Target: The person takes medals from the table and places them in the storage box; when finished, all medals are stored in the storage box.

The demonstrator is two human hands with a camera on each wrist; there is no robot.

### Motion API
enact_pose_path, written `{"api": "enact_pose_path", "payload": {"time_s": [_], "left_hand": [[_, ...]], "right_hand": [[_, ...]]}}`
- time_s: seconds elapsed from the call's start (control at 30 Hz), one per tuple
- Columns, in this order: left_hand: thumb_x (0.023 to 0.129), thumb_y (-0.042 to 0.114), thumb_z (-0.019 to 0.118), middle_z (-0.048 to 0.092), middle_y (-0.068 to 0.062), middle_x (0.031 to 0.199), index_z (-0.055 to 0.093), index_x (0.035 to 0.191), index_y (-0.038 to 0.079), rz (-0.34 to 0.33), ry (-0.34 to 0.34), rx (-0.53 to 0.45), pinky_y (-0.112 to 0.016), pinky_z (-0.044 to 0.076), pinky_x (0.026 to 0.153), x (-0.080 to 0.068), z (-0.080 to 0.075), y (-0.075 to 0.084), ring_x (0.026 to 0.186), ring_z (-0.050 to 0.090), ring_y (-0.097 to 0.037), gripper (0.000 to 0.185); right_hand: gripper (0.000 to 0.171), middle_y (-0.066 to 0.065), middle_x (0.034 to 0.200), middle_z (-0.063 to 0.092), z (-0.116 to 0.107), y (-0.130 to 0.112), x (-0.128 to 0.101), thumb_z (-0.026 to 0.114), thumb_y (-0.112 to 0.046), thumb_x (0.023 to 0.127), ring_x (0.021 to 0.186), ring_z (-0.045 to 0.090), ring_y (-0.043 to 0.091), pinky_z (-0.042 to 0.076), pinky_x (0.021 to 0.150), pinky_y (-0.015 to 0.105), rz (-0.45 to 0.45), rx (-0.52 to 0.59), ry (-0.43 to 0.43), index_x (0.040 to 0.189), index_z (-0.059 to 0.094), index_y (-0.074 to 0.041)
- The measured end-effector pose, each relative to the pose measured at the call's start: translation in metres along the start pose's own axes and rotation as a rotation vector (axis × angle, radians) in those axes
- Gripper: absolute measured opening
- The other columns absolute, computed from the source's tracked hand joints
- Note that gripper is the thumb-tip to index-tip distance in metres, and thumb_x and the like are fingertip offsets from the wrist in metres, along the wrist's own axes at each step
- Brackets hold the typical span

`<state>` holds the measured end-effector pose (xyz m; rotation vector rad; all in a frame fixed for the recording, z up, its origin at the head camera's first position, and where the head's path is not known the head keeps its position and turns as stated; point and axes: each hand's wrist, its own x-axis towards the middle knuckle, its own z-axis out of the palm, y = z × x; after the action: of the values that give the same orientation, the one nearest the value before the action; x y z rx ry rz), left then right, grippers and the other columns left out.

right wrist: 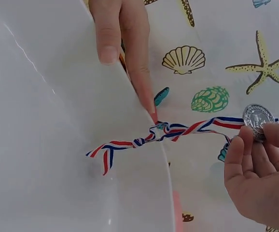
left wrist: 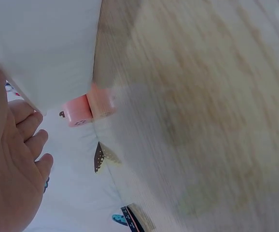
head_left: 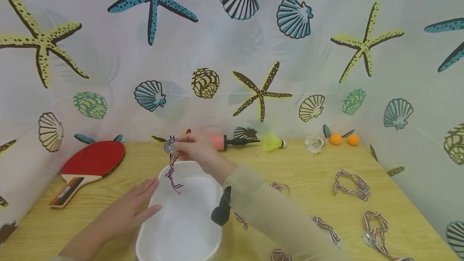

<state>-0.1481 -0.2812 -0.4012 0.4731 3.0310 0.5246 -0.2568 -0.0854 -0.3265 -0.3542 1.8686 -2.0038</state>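
Note:
My right hand (head_left: 199,150) pinches a silver medal (right wrist: 258,121) between thumb and fingers above the far end of a white plastic tub (head_left: 181,220). The medal's red, white and blue ribbon (right wrist: 183,129) is twisted and knotted, and it hangs down with its loose ends over the tub's inside. My left hand (head_left: 127,208) rests at the tub's left rim. Its thumb reaches over the inner side while the fairly straight fingers lie along the outside. In the left wrist view, the left fingers (left wrist: 33,137) touch or nearly touch the tub's edge.
Several more ribboned medals, one of them (head_left: 369,237) at the near right, lie right of the tub. A red table tennis bat (head_left: 96,158) lies left. Along the back are a pink and black pump (head_left: 221,142), yellow shuttlecock (head_left: 272,143), white shuttlecock (head_left: 314,144) and two orange balls (head_left: 336,139).

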Motion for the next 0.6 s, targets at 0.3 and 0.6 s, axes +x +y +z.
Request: {"api": "enact_pose_path", "payload": {"time_s": [0.3, 0.6], "left_hand": [[0.09, 0.054, 0.047, 0.031, -0.018, 0.144, 0.035, 0.14, 0.001, 0.025, 0.014, -0.007, -0.058, 0.021, 0.102, -0.001, 0.004, -0.002, 0.132, 0.023, -0.04, 0.075], [0.089, 0.054, 0.048, 0.031, -0.018, 0.145, 0.034, 0.141, 0.001, 0.016, -0.003, -0.009, -0.059, 0.021, 0.102, 0.0, 0.001, -0.001, 0.132, 0.023, -0.04, 0.075]], "right_hand": [[0.011, 0.006, 0.078, 0.065, 0.004, 0.031, 0.009, 0.064, -0.005, 0.086, 0.064, 0.059, 0.017, 0.054, 0.065, 0.03, 0.14, -0.223, -0.019, 0.094, 0.067, 0.001], [0.007, 0.007, 0.076, 0.064, 0.002, 0.038, 0.007, 0.066, -0.009, 0.085, 0.065, 0.06, 0.019, 0.055, 0.065, 0.03, 0.227, -0.501, -0.15, 0.087, 0.068, -0.002]]}}
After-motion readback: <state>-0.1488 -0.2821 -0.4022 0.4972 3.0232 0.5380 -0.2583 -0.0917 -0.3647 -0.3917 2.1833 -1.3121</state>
